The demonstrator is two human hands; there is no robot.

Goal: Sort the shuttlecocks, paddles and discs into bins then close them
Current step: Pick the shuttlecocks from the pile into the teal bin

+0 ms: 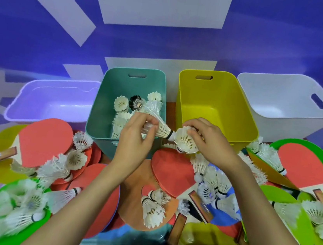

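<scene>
Head view: one shuttlecock (pixel 160 129) is pinched by the left hand (pixel 134 141) over the teal bin (pixel 110 87) rim, a second shuttlecock (pixel 184 142) by the right hand (pixel 212 142).

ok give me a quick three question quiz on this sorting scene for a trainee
1. True or false: the teal bin already has shuttlecocks in it.
2. What does the right hand grip? A a paddle, B a shuttlecock, C a disc.
3. Fill in: the bin between the teal bin and the white bin is ____ in colour.

Key
1. True.
2. B: the held shuttlecock is pinched in its fingers, in front of the yellow bin.
3. Yellow.
</scene>
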